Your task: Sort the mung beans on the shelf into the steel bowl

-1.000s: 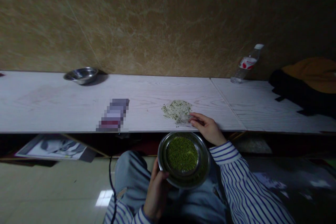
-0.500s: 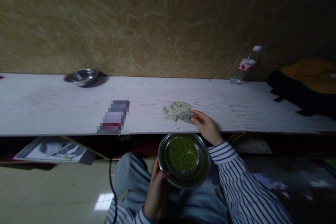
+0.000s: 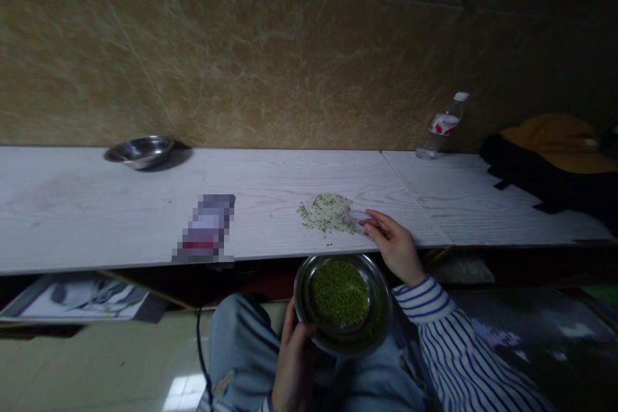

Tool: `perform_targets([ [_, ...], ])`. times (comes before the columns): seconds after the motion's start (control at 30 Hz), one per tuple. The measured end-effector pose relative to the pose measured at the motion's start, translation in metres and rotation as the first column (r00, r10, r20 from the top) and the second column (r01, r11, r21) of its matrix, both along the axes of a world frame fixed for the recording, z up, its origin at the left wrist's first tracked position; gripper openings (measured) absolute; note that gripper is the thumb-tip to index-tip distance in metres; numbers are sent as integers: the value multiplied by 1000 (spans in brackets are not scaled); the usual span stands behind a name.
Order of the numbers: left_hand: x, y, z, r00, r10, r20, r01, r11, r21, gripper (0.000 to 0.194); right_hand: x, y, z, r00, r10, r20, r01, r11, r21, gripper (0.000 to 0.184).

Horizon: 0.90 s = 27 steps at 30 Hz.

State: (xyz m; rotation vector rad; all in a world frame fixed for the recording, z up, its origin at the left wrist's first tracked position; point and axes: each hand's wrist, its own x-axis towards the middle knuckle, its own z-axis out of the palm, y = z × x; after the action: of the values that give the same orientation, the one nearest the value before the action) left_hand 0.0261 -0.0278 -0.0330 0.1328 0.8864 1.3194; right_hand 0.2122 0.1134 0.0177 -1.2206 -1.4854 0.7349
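Note:
My left hand (image 3: 295, 354) grips the rim of a steel bowl (image 3: 381, 322), thumb inside the edge. Small green beans (image 3: 338, 293), apparently mung beans, lie in the bowl, which is held over my lap just below the counter's front edge. My right hand (image 3: 396, 244) is closed on a clear plastic piece (image 3: 358, 221), perhaps a cup or scoop; its exact shape is blurred. The piece is at the right side of a low pile of pale grains (image 3: 326, 211) mixed with green beans. A few stray beans lie in front of the pile.
On the white counter (image 3: 270, 174) sit a second steel bowl (image 3: 140, 153) at the back left and a pixelated flat object (image 3: 205, 228). A water bottle (image 3: 440, 129) and an orange-and-black cap (image 3: 555, 145) are to the right. An open drawer (image 3: 87, 299) shows below left.
My right hand has drawn the clear plastic piece slightly to the right, uncovering more of the pile. My left hand still holds the bowl. The camera view has shifted a little.

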Motion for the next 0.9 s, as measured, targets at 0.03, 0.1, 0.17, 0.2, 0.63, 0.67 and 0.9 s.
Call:
perform_targets([
  [0.03, -2, -1, 1, 1000, 14, 0, -14, 1000, -1, 65, 1, -3, 0, 999, -13, 30, 13, 1000, 15, 34],
  [0.1, -5, -1, 4, 999, 37, -10, -37, 999, -8, 66, 0, -9, 1, 993, -33, 114, 28, 999, 39, 33],
  [0.17, -8, 2, 7, 997, 65, -29, -65, 998, -14, 66, -1, -12, 1, 979, -37, 198, 24, 997, 69, 31],
  [0.2, -9, 2, 8, 997, 74, -36, -74, 997, -18, 66, -3, -12, 1, 972, -38, 231, 19, 996, 85, 30],
  [0.63, -6, 4, 2, 997, 51, -51, -54, 997, -60, 66, -8, -14, 1, 918, -39, 395, -31, 985, 168, 28],
  [0.67, -6, 4, 2, 997, 56, -48, -58, 997, -47, 66, -7, -15, 2, 917, -42, 397, -29, 985, 171, 27],
  [0.9, -8, 1, 4, 999, 23, -24, -24, 999, -40, 64, 2, -25, 2, 911, -84, 403, 15, 985, 172, 25],
])
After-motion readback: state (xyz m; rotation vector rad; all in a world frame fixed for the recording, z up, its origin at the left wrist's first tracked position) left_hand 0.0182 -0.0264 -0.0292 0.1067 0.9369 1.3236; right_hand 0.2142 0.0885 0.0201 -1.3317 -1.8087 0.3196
